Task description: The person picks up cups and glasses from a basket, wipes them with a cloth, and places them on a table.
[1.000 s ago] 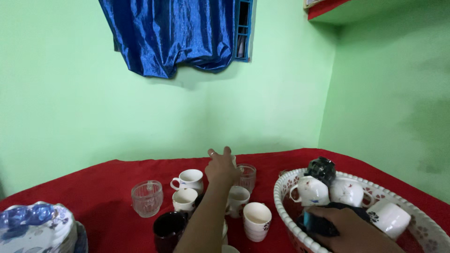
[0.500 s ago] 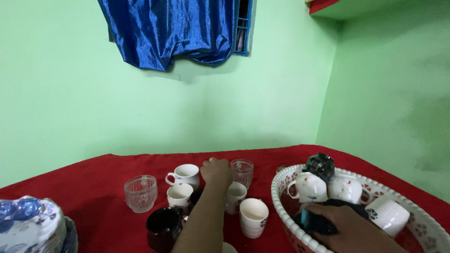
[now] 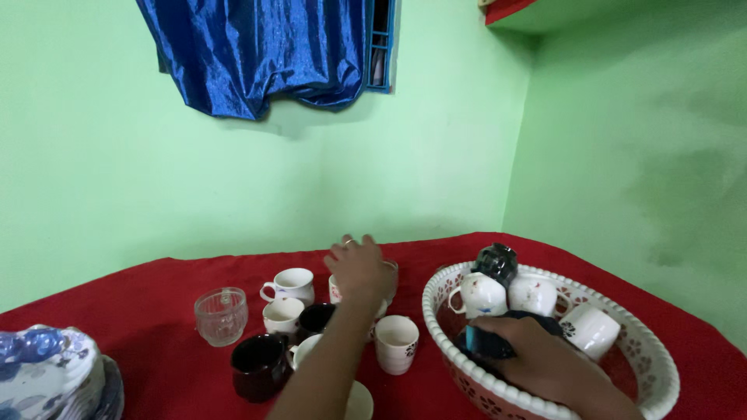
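- Head view, centre: left hand [image 3: 360, 267] reaching forward over a cluster of cups on the red cloth [image 3: 156, 288], palm down, fingers curled over a white cup [image 3: 336, 289] whose edge shows at 9 o'clock of the hand; whether the fingers are clamped on it cannot be told.
- Head view, around the left hand: white handled cup [image 3: 289, 284] at 9 o'clock, small white cup [image 3: 282, 315] at 8 o'clock, dark cup [image 3: 314, 320] at 7 o'clock just below, patterned white cup [image 3: 396, 342] at 5 o'clock, ribbed glass cup [image 3: 221, 315] farther out at 9 o'clock, dark mug [image 3: 260, 366] at 7 o'clock near the forearm.
- Head view, right: right hand [image 3: 537, 359] inside a white floral basin [image 3: 661, 365], fingers closed around a dark blue object [image 3: 484, 344], kind not discernible.
- Head view, basin: white cups [image 3: 480, 295] lying at 12 o'clock of the right hand, dark glossy cup [image 3: 496, 261] above them, another white cup [image 3: 590, 330] at 2 o'clock.
- Head view, lower left: stack of blue-patterned plates [image 3: 47, 373].
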